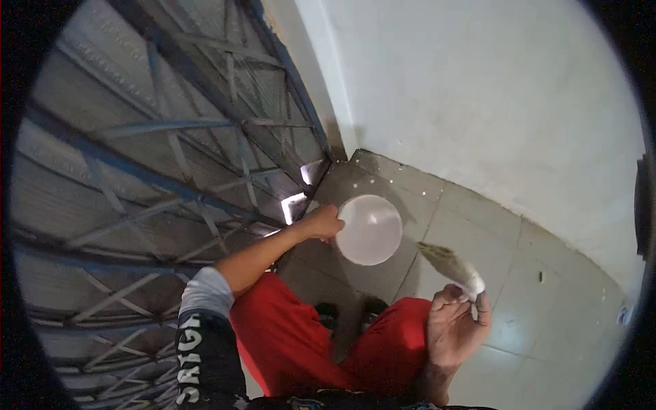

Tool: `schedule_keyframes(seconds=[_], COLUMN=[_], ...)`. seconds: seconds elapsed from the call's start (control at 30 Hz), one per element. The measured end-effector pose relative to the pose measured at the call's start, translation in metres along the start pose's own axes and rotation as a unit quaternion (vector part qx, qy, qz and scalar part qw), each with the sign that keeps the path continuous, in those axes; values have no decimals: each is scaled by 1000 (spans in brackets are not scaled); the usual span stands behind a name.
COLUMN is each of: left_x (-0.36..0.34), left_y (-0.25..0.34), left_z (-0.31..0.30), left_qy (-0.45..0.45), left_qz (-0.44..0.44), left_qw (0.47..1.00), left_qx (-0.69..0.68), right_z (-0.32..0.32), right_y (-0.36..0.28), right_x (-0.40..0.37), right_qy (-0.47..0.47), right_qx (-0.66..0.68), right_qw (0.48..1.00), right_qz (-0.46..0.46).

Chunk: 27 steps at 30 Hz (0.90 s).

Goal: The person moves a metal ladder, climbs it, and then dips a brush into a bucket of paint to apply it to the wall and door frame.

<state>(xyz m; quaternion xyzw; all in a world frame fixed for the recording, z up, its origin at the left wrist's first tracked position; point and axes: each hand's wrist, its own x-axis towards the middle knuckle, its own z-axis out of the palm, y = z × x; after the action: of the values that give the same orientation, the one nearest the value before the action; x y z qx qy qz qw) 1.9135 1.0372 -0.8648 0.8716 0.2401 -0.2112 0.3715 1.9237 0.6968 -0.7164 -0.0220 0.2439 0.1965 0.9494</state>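
Observation:
My left hand [323,223] is closed on the near-left rim of a round white bucket [370,263], held out over the tiled floor in front of my legs. The bucket's inside looks pale and whitish. To the right, my right hand [456,328] pinches a paintbrush [447,264] between thumb and fingertips, palm turned up. White covers the brush's lower part, and its ragged, yellow-green end points up and left toward the bucket. A gap of floor shows between brush and bucket.
A folding metal gate [184,184] with blue and grey crossed bars runs along my left. A white wall [478,89] rises ahead and to the right. White spots dot the grey floor tiles [471,212] near the corner. A dark object [642,208] sits at the right edge.

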Motion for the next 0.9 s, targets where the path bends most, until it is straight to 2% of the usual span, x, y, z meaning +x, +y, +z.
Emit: schedule_keyframes(seconds=[0.07, 0.13, 0.2, 0.23, 0.27, 0.3, 0.33, 0.4, 0.47, 0.53, 0.57, 0.6, 0.67, 0.7, 0.73, 0.8, 0.87, 0.9], left_x=[22, 40, 14, 9, 12, 16, 5, -52, -86, -155, -165, -173, -202, -207, -208, -207, -203, -203], left_y=[-36, -64, -48, -61, -81, -90, -75, -18, 39, 122, 130, 137, 163, 165, 163, 158, 153, 149], left_z=[13, 25, 15, 22, 28, 24, 6, -32, -53, -76, -70, -59, -58, -45, -35, -14, 0, 5], left_qy=[-93, -192, -208, -190, -176, -161, -145, -102, -172, -213, -221, -227, -294, -317, -344, -352, -323, -293], left_qz=[-53, -88, -102, -101, -36, 28, 28, 139, 130, 199, 256, 314, 409, 430, 447, 472, 488, 492], left_qw=[992, 977, 966, 970, 964, 946, 947, 929, 910, 888, 887, 879, 838, 823, 807, 799, 809, 819], left_qx=[-61, -9, 118, 116, 197, 280, 286, 329, 354, 356, 316, 277, 210, 193, 175, 123, 63, 39], right_z=[13, 12, 10, 10, 10, 6, 2, -6, -19, -31, -5, -2, 1, 1, 15, 51, 81, 101], right_y=[9, 13, 16, 17, 17, 17, 17, 20, 16, 2, 20, 21, 25, 21, 23, 39, 61, 74], right_x=[-7, -5, -1, -3, -4, -6, -9, -14, -25, -27, -44, -42, -29, -7, 1, 10, 30, 36], right_qy=[6, -67, -95, -99, -104, -122, -120, -111, -135, -171, -85, -100, -32, -94, -107, -218, -255, -298], right_qx=[-2, -53, -55, -91, -124, -121, -138, -170, -167, -269, -281, -277, -391, -378, -368, -560, -687, -752], right_qw=[1000, 996, 994, 990, 984, 983, 979, 969, 967, 943, 944, 942, 900, 906, 905, 775, 646, 550], right_qz=[-10, 0, -8, -40, -74, -70, -91, -138, -138, -93, -149, -160, -191, -167, -185, -195, -213, -207])
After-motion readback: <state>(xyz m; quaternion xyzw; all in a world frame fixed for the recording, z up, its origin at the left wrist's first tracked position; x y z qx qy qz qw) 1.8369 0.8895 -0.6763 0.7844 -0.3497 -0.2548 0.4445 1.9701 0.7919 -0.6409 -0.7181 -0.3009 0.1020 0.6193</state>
